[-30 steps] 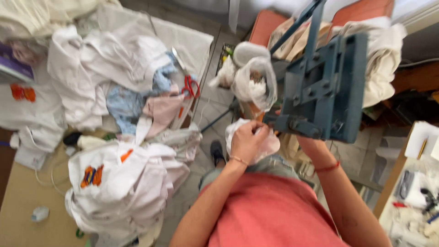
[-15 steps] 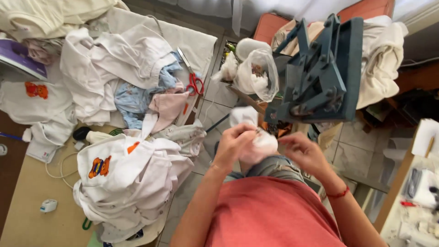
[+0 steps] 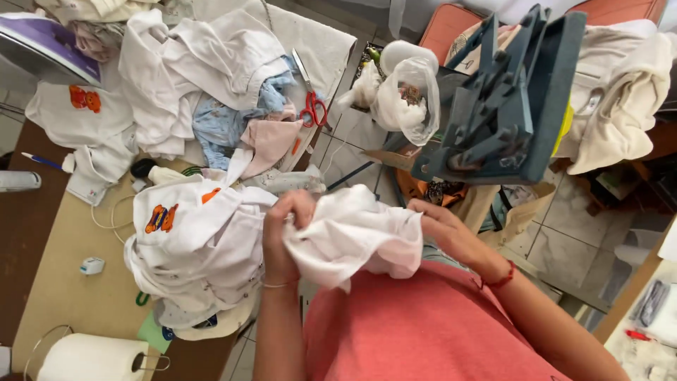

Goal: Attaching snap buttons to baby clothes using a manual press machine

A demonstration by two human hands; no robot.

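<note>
Far left of the fingers lay a white paper roll (image 3: 92, 358) on the tan table (image 3: 63, 282); nearer, just left of the left hand (image 3: 285, 236), sat a heap of white garments (image 3: 201, 247) with orange prints; above those fingers, well apart, red-handled scissors (image 3: 312, 107) rested on cloth. The left hand was clenched on the white cloth (image 3: 352, 236), bunching its left edge; the cloth hung between both hands, above the person's lap. The right hand (image 3: 444, 229) gripped the cloth's right side, its fingertips seemingly tucked behind the fabric; above the right fingers stood a blue-grey press (image 3: 508, 106).
</note>
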